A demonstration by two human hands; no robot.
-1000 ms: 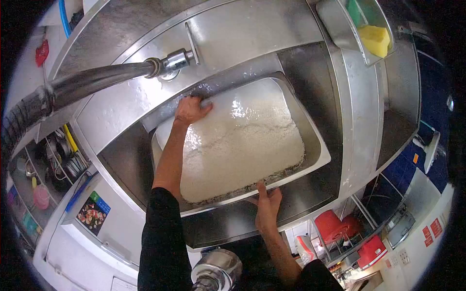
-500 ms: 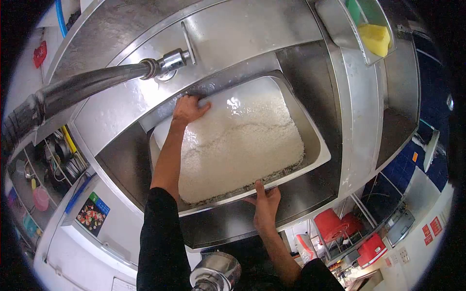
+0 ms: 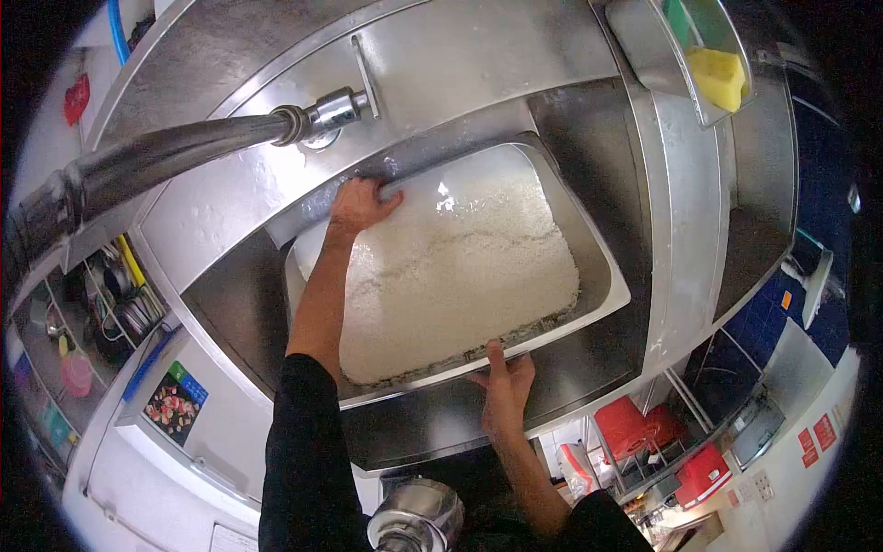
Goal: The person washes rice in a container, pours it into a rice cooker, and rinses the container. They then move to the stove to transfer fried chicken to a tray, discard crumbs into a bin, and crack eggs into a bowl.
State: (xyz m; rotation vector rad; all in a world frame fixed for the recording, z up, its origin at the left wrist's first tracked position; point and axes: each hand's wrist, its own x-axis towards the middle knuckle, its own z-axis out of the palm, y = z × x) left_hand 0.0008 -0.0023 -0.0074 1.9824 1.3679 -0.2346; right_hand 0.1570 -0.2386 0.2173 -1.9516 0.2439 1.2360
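Observation:
A large rectangular metal pan sits tilted in the sink. White rice in cloudy water fills much of it, with a dark speckled line along the near side. My left hand is closed over the far rim, thumb on the inner side and fingers hidden behind the edge. At the near rim, my right hand holds the pan from below with the thumb on top; its other fingers are partly hidden.
A hose tap reaches in from the left behind the sink. A metal container with a yellow sponge stands at the upper right. Another round metal fitting is close in front of me.
The view has shifted slightly. Both hands keep their places on the rim, and the pan looks nearly unmoved in the sink.

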